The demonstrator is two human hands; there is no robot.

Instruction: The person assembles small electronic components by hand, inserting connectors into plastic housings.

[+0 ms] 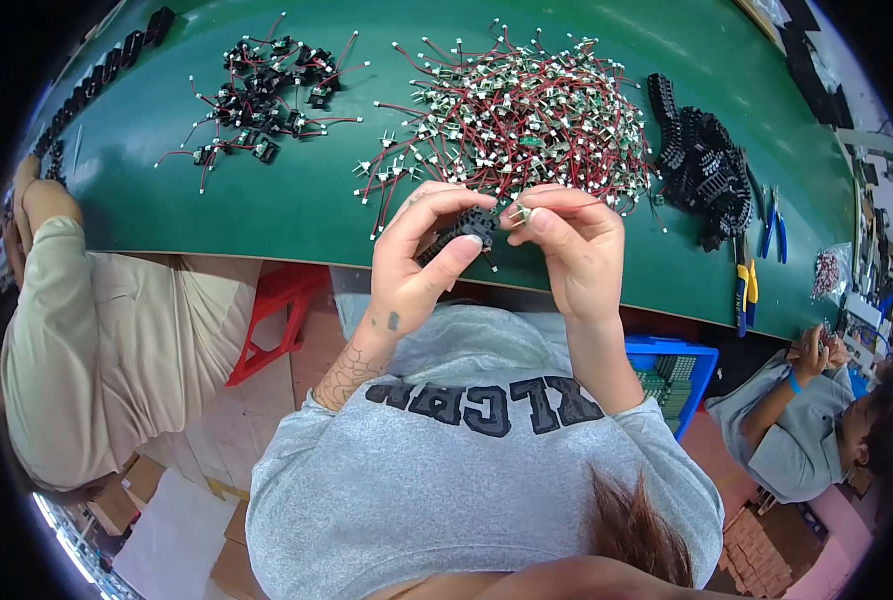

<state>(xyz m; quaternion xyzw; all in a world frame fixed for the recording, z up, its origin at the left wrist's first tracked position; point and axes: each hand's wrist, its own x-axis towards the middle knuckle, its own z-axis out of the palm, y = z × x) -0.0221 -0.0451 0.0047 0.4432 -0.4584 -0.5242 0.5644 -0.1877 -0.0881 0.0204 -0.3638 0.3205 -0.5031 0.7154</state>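
Observation:
My left hand (421,258) grips a small black plastic housing (463,228) between thumb and fingers, just above the near edge of the green table (266,210). My right hand (566,250) pinches a small metal switch part with red wires (518,212) right against the housing. Both hands meet in front of a large heap of red-wired switch parts (511,115).
A smaller group of finished black pieces with wires (261,95) lies at the far left. A pile of black housings (706,165) sits to the right, with blue and yellow pliers (756,260) beyond. Another person sits on each side. A blue crate (671,365) and red stool (276,310) stand below.

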